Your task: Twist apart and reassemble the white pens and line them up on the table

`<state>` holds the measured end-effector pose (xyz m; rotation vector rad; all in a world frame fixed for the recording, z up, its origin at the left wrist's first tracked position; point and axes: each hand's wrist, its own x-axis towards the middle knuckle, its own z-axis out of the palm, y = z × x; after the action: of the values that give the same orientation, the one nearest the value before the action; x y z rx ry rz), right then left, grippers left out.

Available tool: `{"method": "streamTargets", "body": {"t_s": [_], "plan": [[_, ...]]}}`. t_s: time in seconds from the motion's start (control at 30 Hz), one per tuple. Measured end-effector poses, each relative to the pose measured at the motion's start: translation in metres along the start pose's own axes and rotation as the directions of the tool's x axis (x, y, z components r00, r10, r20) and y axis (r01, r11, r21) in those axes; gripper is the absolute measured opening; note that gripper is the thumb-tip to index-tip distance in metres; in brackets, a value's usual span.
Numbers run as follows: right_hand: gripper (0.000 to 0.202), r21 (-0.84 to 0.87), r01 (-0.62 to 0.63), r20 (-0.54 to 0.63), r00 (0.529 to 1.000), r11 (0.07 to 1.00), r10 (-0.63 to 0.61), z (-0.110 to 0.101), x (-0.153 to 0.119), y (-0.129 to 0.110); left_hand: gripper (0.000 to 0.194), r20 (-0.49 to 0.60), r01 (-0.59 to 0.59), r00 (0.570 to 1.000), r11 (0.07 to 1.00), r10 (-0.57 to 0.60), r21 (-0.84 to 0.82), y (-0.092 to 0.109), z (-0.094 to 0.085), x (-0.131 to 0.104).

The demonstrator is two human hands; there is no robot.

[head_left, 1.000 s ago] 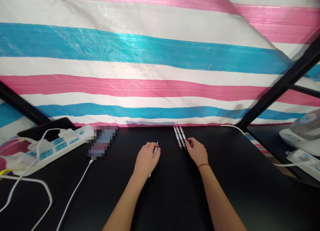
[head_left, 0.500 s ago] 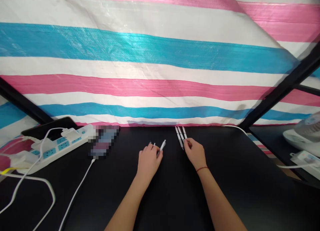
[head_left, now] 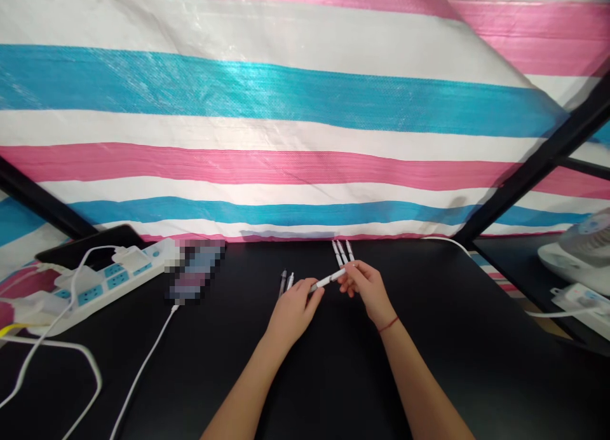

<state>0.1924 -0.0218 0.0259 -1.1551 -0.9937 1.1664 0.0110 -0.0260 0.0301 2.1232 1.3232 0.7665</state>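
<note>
A white pen is held slantwise between my two hands above the black table. My left hand pinches its lower left end. At its upper right end, the fingertips of my right hand are closed on it. Three white pens lie side by side just beyond my right hand, their near ends partly hidden by the held pen and hand. Two more pens, a dark one and a white one, lie beyond my left hand, which covers their near ends.
On the left are a white power strip with plugs and cables, a blurred phone on a white cable, and a black device. A striped sheet hangs behind. At right stand a fan and another power strip.
My left hand has moved right with the white pen, uncovering two pens. My right hand has shifted slightly left and now grips that pen's other end, away from the three lying pens.
</note>
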Motion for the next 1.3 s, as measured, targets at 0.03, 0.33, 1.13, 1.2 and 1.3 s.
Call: {"method": "streamTargets", "body": {"t_s": [0.03, 0.33, 1.13, 1.2, 1.3], "plan": [[0.030, 0.018, -0.009, -0.019, 1.000, 1.000, 0.009, -0.002, 0.001, 0.000, 0.029, 0.002, 0.032, 0.999, 0.999, -0.032, -0.037, 0.000, 0.000, 0.001], [0.035, -0.157, -0.032, 0.051, 0.998, 0.987, 0.041, -0.008, 0.001, 0.001, 0.030, -0.114, 0.123, 0.982, 0.963, -0.154, -0.240, -0.004, -0.008, 0.006], [0.036, 0.018, -0.076, -0.013, 0.997, 0.997, 0.076, -0.009, 0.001, 0.000, 0.038, -0.032, 0.226, 0.903, 0.536, -0.429, -0.813, -0.015, 0.002, 0.012], [0.036, 0.016, -0.076, -0.023, 0.997, 0.997, 0.076, -0.008, 0.000, 0.000, 0.037, -0.008, 0.252, 0.899, 0.531, -0.439, -0.809, -0.016, 0.006, 0.011], [0.034, 0.022, -0.079, -0.030, 0.996, 0.997, 0.080, -0.008, 0.000, 0.000, 0.038, -0.009, 0.241, 0.891, 0.488, -0.454, -0.839, -0.016, 0.008, 0.011]]}}
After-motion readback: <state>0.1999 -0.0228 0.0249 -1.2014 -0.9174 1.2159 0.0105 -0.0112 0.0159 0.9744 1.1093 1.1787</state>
